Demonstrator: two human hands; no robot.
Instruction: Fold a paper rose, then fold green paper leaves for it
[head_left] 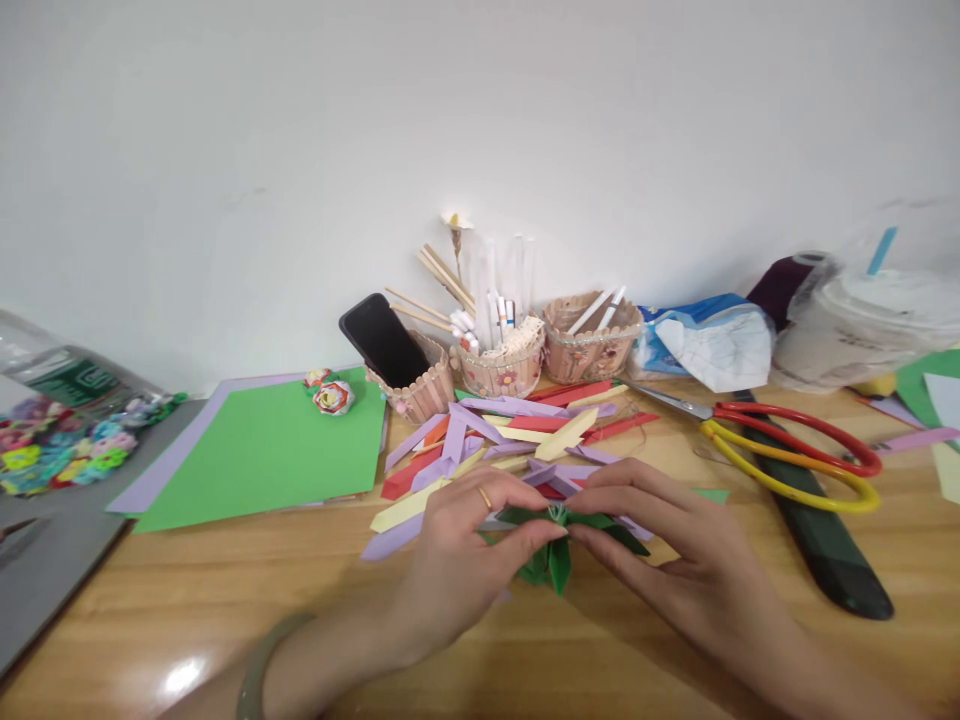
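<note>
Between my two hands is a green folded-paper piece (559, 565) with several pointed, leaf-like tips and a pale centre. My left hand (480, 545), wearing a ring, pinches it from the left with thumb and index finger. From the other side, my right hand (660, 535) pinches it near the same centre, thumb and fingertips close to the left ones. Fingers hide part of the piece. Just beyond the hands lies a heap of folded paper strips (487, 430) in purple, yellow, red and orange.
Behind the strips stand decorated wooden-stick baskets, one with a phone (384, 340), one with pens (499, 365), another (592, 340) at right. Red-and-yellow scissors (795, 460) lie across a dark strap-like object (832, 560). Green paper sheets (277, 450) lie left; a lidded cup (847, 320) stands right.
</note>
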